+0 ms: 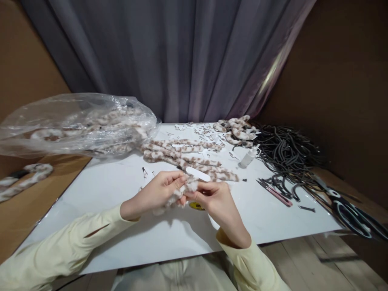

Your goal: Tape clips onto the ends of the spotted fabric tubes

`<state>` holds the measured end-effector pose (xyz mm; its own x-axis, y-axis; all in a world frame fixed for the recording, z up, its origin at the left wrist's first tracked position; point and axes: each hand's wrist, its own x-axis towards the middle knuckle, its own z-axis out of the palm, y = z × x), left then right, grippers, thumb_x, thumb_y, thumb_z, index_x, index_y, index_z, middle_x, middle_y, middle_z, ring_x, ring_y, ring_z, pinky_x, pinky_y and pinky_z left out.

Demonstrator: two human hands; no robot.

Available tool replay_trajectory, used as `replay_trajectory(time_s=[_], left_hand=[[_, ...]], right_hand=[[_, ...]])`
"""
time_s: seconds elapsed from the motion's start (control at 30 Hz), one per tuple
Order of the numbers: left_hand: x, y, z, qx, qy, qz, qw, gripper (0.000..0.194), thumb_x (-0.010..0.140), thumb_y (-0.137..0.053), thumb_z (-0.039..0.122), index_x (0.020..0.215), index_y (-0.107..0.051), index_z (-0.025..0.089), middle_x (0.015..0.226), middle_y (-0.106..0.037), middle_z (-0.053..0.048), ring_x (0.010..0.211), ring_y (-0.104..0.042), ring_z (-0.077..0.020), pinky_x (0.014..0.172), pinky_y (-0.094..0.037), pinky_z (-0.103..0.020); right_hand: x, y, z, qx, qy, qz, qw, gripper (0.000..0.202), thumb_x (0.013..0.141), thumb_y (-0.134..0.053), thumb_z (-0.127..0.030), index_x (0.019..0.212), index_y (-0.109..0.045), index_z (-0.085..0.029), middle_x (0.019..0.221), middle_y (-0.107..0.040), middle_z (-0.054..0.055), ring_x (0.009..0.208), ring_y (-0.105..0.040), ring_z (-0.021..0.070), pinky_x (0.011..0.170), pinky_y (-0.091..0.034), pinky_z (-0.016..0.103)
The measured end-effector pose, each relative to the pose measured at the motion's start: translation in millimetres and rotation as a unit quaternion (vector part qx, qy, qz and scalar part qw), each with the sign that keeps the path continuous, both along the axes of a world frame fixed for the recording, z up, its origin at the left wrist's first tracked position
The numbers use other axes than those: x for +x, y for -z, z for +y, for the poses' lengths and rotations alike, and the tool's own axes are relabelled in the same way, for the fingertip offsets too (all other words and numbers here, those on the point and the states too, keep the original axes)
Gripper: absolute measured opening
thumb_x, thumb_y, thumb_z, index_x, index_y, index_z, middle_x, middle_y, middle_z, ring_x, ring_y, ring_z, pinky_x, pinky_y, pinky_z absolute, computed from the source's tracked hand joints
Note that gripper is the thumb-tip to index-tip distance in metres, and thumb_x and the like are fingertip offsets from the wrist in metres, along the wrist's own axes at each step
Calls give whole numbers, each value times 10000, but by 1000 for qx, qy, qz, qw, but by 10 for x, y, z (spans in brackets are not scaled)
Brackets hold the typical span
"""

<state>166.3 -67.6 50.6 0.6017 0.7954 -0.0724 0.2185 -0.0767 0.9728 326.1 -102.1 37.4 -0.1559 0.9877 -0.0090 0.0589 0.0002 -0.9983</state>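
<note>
Close together over the white table (127,238), my left hand (163,188) and my right hand (216,198) both pinch a fluffy white-and-brown plush piece (190,184). Its lower end hangs below my left fingers, and part of it is hidden by them. Under my right hand shows a bit of a round yellow object (197,206). A flat white oval strip (198,174) lies just beyond the hands. Behind it, several fuzzy brown-spotted plush tubes (184,155) are laid side by side.
A clear plastic bag (79,121) of plush pieces fills the back left. Curled plush pieces (238,129), a small bottle (249,157) and a heap of black tubing (285,149) stand at right. A pink-handled tool (275,193) and large scissors (353,216) lie nearer.
</note>
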Motion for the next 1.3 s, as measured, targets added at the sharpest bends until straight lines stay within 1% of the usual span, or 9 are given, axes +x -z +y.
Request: replay_trajectory(time_s=[0.17,0.33,0.5,0.67,0.83,0.93,1.07,1.13,1.3], left_hand=[[-18,-66,-44,171,-27,121,977,366,915,-360,397,708,-547,161,670,-645,-13,596,-586,-131,566,-406,-211],[-28,-95,-69,147,2,135,980,326,895,-405,432,700,-473,180,574,-580,26,519,-550,-114,520,-381,-202],[4,-77,-70,42,-4,49,998,365,912,-361,455,679,-425,182,529,-493,47,497,-506,-100,514,-388,-203],[23,-73,-106,38,-15,18,999,361,903,-388,453,668,-414,180,514,-452,61,484,-479,-86,493,-368,-191],[13,-69,-137,51,-20,17,998,337,900,-382,457,707,-428,184,522,-451,61,473,-456,-89,467,-346,-189],[-5,0,-108,168,-41,74,982,294,918,-355,405,747,-457,188,554,-470,43,484,-448,-98,483,-344,-202],[-26,128,-50,451,-64,125,881,186,891,-366,273,820,-511,181,617,-511,-20,580,-469,-152,580,-369,-265],[-30,147,-53,481,-65,134,864,168,887,-350,235,862,-506,178,654,-537,-38,616,-492,-165,606,-380,-272],[-19,43,-134,265,-49,118,956,167,940,-293,323,955,-415,211,650,-558,31,535,-510,-118,521,-368,-205]], right_hand=[[-19,32,3,47,54,-59,996,238,724,-619,-254,526,-632,-123,468,-520,-19,449,-347,65,423,-266,200],[-31,31,6,86,46,-69,993,255,747,-593,-263,525,-608,-138,504,-554,-3,499,-399,86,459,-321,203],[-4,-13,2,28,-12,-21,999,260,744,-634,-363,641,-661,-126,569,-619,24,461,-424,75,403,-312,189],[14,-74,-25,-46,-30,34,998,339,685,-688,-441,731,-664,-107,566,-643,25,327,-322,25,296,-226,173],[-14,-49,-19,-70,-14,67,995,389,603,-743,-466,594,-583,-112,567,-654,41,297,-345,18,264,-238,163],[-31,-1,-26,-79,-2,82,993,363,620,-740,-439,625,-582,-113,567,-653,35,284,-357,20,254,-247,157],[-49,52,-57,-102,13,123,987,347,612,-756,-401,670,-543,-133,567,-644,10,285,-384,29,237,-273,144],[-67,70,-68,-108,11,140,984,354,613,-757,-401,695,-537,-136,589,-653,12,282,-378,25,232,-277,143],[-136,96,-40,-95,30,142,985,399,577,-770,-434,593,-483,-158,501,-615,-3,264,-356,28,245,-244,158]])
